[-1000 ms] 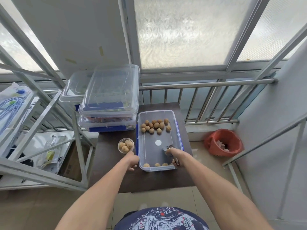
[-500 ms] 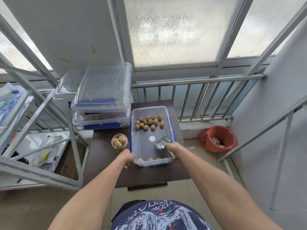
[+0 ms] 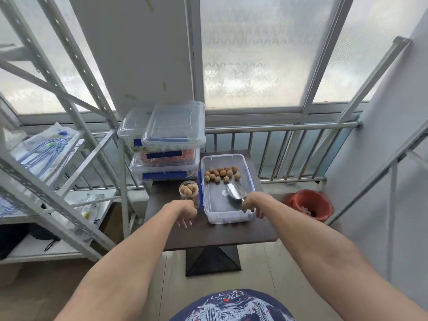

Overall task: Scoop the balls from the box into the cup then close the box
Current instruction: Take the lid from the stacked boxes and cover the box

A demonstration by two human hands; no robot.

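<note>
Box (image 3: 249,181): clear, lidless, on the dark worktop (image 3: 222,232), right of the cup.
Balls (image 3: 222,173): clustered at the box's far end; several in the cup (image 3: 188,192).
Scoop (image 3: 236,193): metal, inside the box.
Right hand (image 3: 253,205): closed on the scoop handle.
Left hand (image 3: 185,213): fingers curled, empty, near the cup.
Stacked containers (image 3: 171,144): far left.

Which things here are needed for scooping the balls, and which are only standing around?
Needed: box, balls, scoop held by right hand, cup by left hand.
Not needed: stacked containers, red bin, shelf rack.
</note>
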